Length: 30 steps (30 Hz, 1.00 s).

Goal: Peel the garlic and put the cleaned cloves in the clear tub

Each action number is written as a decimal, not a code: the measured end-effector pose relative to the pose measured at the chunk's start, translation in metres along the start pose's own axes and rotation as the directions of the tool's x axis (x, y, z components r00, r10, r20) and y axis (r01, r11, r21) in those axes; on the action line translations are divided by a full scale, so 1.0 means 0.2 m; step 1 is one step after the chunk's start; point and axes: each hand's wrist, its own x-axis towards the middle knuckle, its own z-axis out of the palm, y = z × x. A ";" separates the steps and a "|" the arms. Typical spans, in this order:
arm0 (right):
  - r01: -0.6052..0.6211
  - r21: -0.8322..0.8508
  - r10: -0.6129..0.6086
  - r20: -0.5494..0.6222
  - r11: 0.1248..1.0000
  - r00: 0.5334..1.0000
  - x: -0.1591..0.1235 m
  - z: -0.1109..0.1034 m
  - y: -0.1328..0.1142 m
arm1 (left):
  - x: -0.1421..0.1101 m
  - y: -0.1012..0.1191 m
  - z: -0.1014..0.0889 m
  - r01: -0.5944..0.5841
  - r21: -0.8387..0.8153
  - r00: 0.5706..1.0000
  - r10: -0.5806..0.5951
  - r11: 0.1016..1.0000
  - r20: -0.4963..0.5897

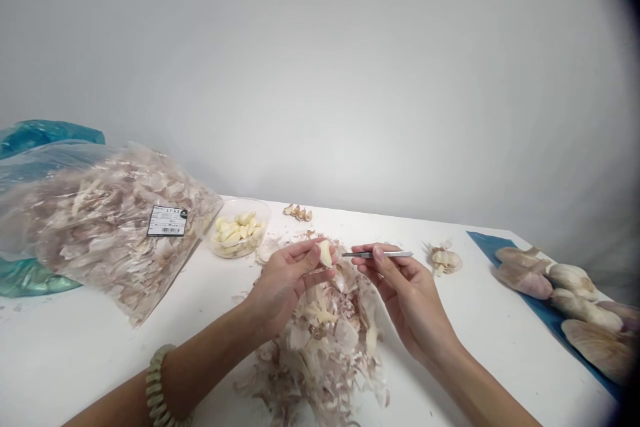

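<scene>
Between the thumb and fingers of my left hand (293, 277) is a pale, peeled garlic clove (325, 253). My right hand (405, 293) pinches a slim metal tool, which looks like tweezers (400, 254), with its tip pointing left at the clove. A small gap shows between the tip and the clove. Under both hands spreads a heap of garlic skins (320, 353). Beyond my left hand stands a clear round bowl (265, 217) holding several peeled cloves (240, 230).
A clear plastic bag of garlic skins (115, 213) with a printed label (167, 221) fills the left side. Several unpeeled cloves (299, 213) lie at the back. A partly broken garlic bulb (445, 259) sits to the right, near a blue bag (493, 247) with garlic bulbs (573, 280).
</scene>
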 end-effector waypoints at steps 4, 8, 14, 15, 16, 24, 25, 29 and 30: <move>0.032 0.008 -0.033 0.018 0.999 0.999 0.00 0.00 0.00 | 0.00 0.00 0.00 -0.011 0.000 0.999 0.011 1.000 0.031; 0.028 -0.014 -0.028 0.051 1.000 0.998 0.00 0.00 0.00 | 0.00 0.00 0.01 -0.018 0.002 0.997 0.018 1.000 0.080; 0.053 -0.044 -0.048 0.105 0.998 0.993 -0.02 0.00 0.00 | -0.01 -0.01 0.02 0.014 -0.035 0.999 -0.012 0.999 0.048; 0.058 -0.050 -0.052 0.113 0.997 0.992 -0.02 0.00 0.00 | -0.01 -0.01 0.02 0.012 -0.032 0.998 -0.010 0.999 0.057; 0.061 -0.056 -0.054 0.120 0.997 0.991 -0.02 0.00 0.00 | -0.01 -0.01 0.02 0.010 -0.028 0.998 -0.008 1.000 0.068; -0.010 -0.016 0.013 0.177 1.000 0.984 -0.02 0.00 0.00 | -0.03 0.00 0.02 0.061 0.011 0.995 -0.062 0.998 0.083; -0.017 -0.015 0.019 0.178 1.000 0.984 -0.01 0.00 0.00 | -0.04 0.00 0.03 0.064 0.017 0.994 -0.065 0.998 0.092; -0.033 0.008 0.031 0.173 0.999 0.984 -0.01 0.00 0.00 | -0.04 0.01 0.04 0.043 0.106 0.978 -0.063 0.993 0.197; -0.039 0.017 0.036 0.170 0.999 0.985 -0.01 0.00 0.00 | -0.04 0.01 0.04 0.030 0.132 0.974 -0.059 0.991 0.219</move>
